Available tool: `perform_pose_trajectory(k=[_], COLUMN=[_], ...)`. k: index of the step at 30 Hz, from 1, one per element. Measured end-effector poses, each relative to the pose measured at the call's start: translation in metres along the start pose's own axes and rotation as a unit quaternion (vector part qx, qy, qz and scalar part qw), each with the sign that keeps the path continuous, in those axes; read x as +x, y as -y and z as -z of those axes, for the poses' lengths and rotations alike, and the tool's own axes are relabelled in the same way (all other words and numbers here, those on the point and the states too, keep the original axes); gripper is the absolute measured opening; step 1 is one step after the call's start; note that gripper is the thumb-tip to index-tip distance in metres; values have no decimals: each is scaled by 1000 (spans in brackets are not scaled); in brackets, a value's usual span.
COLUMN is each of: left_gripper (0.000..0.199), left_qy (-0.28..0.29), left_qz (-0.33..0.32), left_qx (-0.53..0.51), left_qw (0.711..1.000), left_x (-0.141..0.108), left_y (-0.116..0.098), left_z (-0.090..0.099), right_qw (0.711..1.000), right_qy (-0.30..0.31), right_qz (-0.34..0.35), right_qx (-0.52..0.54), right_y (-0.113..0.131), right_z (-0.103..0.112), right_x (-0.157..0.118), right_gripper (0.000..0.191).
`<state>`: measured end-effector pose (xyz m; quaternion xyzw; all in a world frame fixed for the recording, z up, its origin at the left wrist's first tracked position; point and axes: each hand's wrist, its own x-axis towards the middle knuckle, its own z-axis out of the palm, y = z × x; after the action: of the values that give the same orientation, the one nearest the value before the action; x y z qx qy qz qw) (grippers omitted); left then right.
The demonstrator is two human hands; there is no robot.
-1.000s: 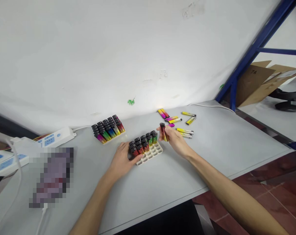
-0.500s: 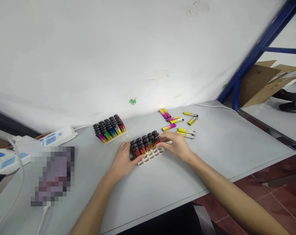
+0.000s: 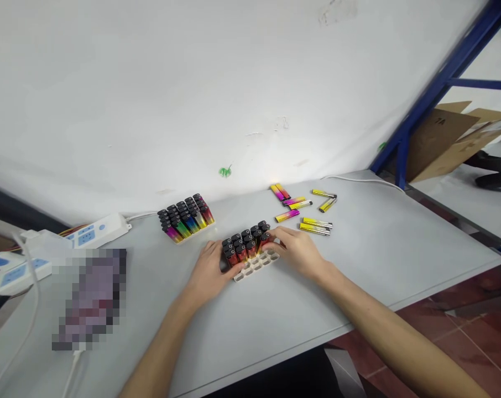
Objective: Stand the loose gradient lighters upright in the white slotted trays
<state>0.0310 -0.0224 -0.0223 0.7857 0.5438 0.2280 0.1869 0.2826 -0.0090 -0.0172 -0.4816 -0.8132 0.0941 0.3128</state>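
Observation:
A pale tray (image 3: 255, 267) of small cells stands on the grey table, its rear rows filled with upright black-topped lighters (image 3: 241, 251) and its front cells bare. My left hand (image 3: 209, 272) grips the tray's left end, thumb along the front. At the right end my right hand (image 3: 294, 249) pinches a red lighter (image 3: 265, 237) between thumb and fingers, at the row's edge. Behind and left stands a second tray (image 3: 192, 235) full of upright coloured lighters (image 3: 186, 218).
Loose yellow and pink lighters (image 3: 287, 215) lie at the back right. White power strips (image 3: 97, 232) with cables and a pixelated object (image 3: 93, 298) are on the left. A blue frame (image 3: 424, 105) and cardboard boxes (image 3: 445, 138) stand at the right.
The red lighter in my right hand has shifted slightly left and sits closer in line with the others. My left hand has stayed on the tray.

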Motion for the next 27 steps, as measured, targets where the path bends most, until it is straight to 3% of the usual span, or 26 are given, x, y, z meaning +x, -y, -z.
perform_pose_trajectory(k=[4, 8, 11, 14, 16, 20, 27], left_gripper=[33, 33, 36, 38, 37, 35, 32], left_qy=[-10, -9, -4, 3, 6, 10, 7], left_qz=[-9, -10, -8, -6, -4, 1, 0], left_qx=[-2, -1, -6, -9, -8, -10, -20], left_qw=[1000, 1000, 1000, 1000, 1000, 1000, 1000], left_x=[0, 0, 0, -1, -1, -1, 0], left_y=[1, 3, 4, 4, 3, 0, 0], left_z=[-1, -1, -1, -1, 0, 1, 1], right_qw=[1000, 999, 995, 973, 954, 929, 909], right_qy=[23, 25, -26, -51, -17, 117, 180], right_qz=[-14, -24, -93, -187, -239, -281, -285], right_qx=[-16, -10, -28, -124, -178, -210, -245], right_y=[2, 2, -9, -38, -62, -101, -112], right_z=[1, 9, 27, 44, 49, 44, 39], right_x=[0, 0, 15, 49, 77, 119, 133], right_gripper=[16, 37, 49, 52, 44, 37, 53])
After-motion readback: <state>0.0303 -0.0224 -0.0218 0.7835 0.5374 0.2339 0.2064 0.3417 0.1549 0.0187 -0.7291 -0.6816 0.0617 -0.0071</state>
